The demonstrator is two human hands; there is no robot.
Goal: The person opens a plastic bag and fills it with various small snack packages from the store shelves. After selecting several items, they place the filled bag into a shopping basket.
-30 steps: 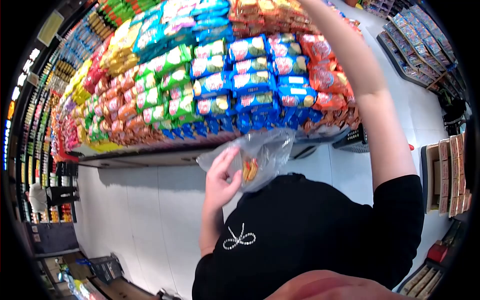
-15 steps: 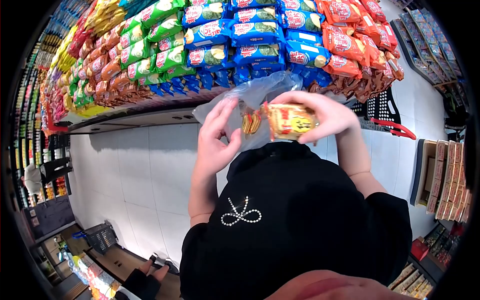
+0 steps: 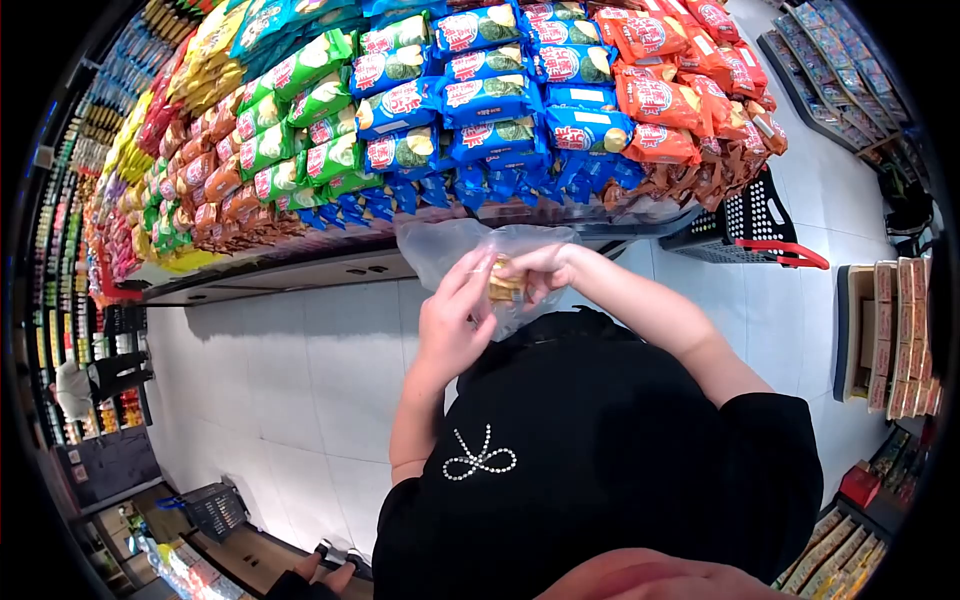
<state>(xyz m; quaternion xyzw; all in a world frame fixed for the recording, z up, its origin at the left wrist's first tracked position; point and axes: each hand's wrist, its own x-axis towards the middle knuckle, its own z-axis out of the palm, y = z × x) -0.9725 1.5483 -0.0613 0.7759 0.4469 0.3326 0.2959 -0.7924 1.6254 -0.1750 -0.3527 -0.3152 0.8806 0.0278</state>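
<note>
A clear plastic bag (image 3: 440, 245) hangs in front of my chest, below the front of the snack display. My left hand (image 3: 455, 320) is closed on its near left side, fingers pointing up along the film. Between my hands is a small yellow-gold snack packet (image 3: 505, 288), partly covered by fingers. My right hand (image 3: 548, 270) grips this packet at the bag, with the fingertips close to my left fingers. How far the packet is inside the bag, I cannot tell.
A display of blue snack bags (image 3: 490, 98), with green and orange ones beside it, stands ahead. A black shopping basket (image 3: 715, 235) with a red handle is at the right. Cartons (image 3: 900, 335) stand far right. Another person (image 3: 85, 385) is at the far left.
My right hand has moved left and inward with the snack packet, from beside the bag to the bag itself. My left hand has shifted slightly right and down. The view has tilted a little.
</note>
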